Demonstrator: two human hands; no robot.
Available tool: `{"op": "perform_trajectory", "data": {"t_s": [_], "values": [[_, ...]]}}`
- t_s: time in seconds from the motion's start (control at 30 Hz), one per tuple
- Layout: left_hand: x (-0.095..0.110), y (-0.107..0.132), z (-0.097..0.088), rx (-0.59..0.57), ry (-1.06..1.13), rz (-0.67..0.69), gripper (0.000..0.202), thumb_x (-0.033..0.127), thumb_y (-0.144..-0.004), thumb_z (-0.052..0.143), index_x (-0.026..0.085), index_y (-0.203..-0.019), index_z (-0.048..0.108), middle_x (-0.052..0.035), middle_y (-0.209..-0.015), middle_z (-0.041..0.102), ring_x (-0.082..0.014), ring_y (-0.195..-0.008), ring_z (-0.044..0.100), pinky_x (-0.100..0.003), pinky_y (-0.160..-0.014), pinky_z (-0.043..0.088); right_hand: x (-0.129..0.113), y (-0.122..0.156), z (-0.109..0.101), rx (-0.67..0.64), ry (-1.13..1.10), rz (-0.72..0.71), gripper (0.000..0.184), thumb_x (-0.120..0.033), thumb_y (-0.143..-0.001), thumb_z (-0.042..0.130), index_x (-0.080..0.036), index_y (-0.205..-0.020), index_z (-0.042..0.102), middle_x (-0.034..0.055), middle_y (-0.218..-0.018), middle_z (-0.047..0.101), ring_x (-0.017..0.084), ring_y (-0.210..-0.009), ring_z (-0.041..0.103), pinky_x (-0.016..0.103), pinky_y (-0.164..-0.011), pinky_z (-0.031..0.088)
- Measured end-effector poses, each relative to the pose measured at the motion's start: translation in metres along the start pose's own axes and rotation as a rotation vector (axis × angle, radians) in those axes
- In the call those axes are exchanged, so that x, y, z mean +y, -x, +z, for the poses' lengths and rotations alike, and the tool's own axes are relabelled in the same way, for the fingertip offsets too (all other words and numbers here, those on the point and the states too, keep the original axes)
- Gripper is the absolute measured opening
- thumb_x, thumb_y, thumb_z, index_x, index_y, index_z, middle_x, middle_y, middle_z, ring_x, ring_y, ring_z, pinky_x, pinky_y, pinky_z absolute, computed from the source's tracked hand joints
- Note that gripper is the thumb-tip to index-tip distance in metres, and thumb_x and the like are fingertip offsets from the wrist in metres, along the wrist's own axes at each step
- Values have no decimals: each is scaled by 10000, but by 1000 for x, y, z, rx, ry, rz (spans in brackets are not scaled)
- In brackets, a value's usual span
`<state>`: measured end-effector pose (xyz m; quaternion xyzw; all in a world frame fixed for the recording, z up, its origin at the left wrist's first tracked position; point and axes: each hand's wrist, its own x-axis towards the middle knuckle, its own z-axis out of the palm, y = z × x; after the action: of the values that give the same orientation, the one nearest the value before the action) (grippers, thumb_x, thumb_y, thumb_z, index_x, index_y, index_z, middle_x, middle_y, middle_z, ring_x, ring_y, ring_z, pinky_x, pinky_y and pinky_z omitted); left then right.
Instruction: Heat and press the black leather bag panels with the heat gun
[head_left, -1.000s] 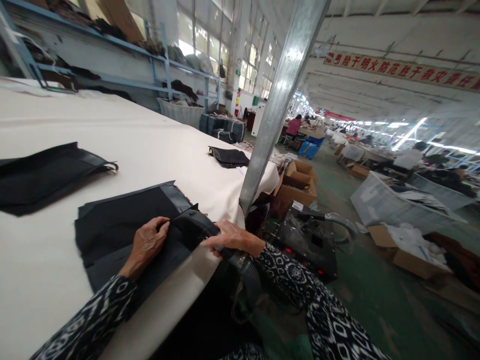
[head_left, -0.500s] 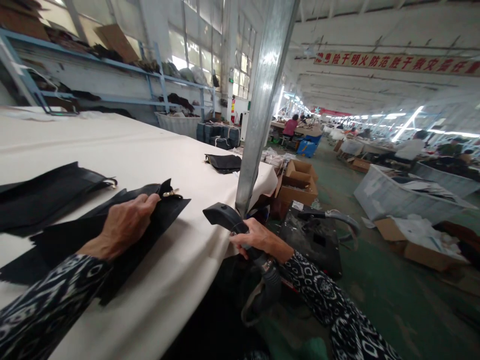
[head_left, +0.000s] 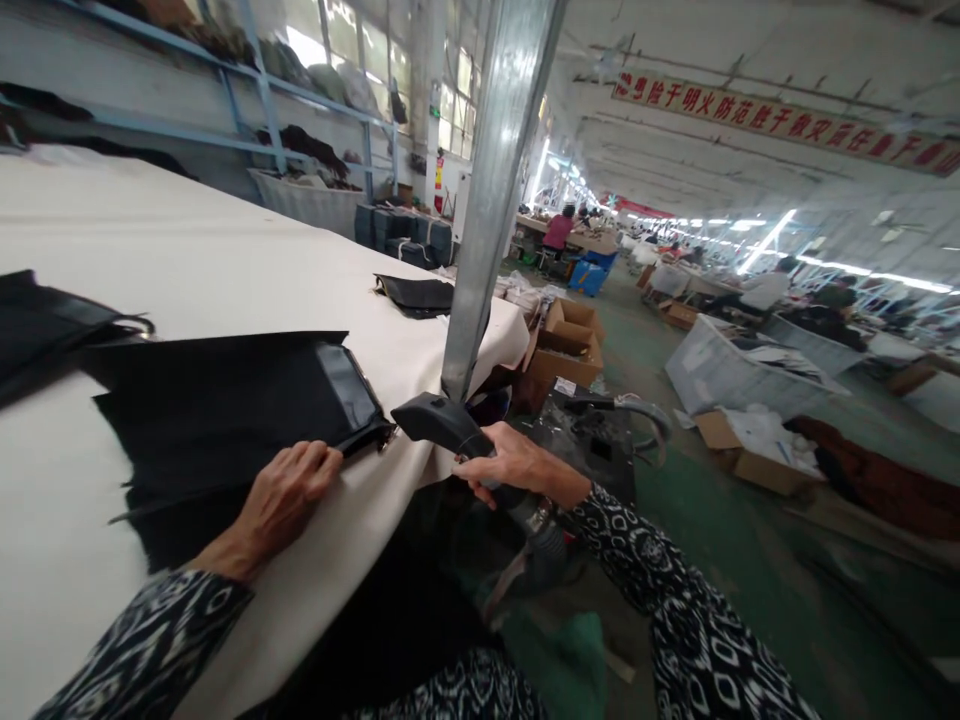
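My left hand (head_left: 289, 495) is closed over the near edge of a black fabric piece (head_left: 225, 400), which lies flat on the white-covered table (head_left: 247, 260). That piece has frayed edges at its left, a shiny dark panel at its right end and a small metal fitting at the near right corner. Just right of this corner is the tip of a black nozzle (head_left: 442, 422) on a grey ribbed hose. Wrapped around the nozzle's handle is my right hand (head_left: 514, 468), beyond the table's edge.
Another black piece (head_left: 45, 325) lies at the left, and a folded black one (head_left: 416, 295) farther back. A metal post (head_left: 491, 190) rises at the table's edge. Beyond it are cardboard boxes (head_left: 562, 365) and a black machine (head_left: 589, 430) on the floor. People sit at distant tables.
The black piece under my left hand has been turned and spread flatter, its metal-fitted end now close to the nozzle. My left hand moved to its near edge. The camera view swung slightly right.
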<state>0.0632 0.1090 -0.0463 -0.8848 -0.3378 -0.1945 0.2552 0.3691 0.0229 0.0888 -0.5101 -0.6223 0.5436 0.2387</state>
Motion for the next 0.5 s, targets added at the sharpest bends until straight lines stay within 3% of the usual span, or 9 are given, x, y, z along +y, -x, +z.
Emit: {"op": "perform_trajectory", "data": {"t_s": [0.13,0.37,0.5], "values": [[-3,2,2,-4,12,-22,291,15,-892,427,156,-807,667,-101,-801,618,-236,-749,578,-343,-706,480,-2,-13,9,-64,3,19,260,-344,-799,715,-134,-723,580,-16,-592,601,96,-469,561,202,-453,473],[-5,6,11,155,97,21,240,35,-888,440,135,-882,659,-98,-798,603,-236,-729,557,-341,-681,486,-5,-58,27,-185,79,55,238,-325,-815,692,-148,-692,589,-9,-596,599,104,-463,563,204,-429,465],[-7,7,14,169,134,14,237,35,-891,443,138,-892,656,-96,-805,609,-230,-737,561,-331,-691,486,-5,-70,27,-217,59,64,261,-339,-802,715,-143,-682,592,-6,-600,599,96,-466,546,203,-445,466]]}}
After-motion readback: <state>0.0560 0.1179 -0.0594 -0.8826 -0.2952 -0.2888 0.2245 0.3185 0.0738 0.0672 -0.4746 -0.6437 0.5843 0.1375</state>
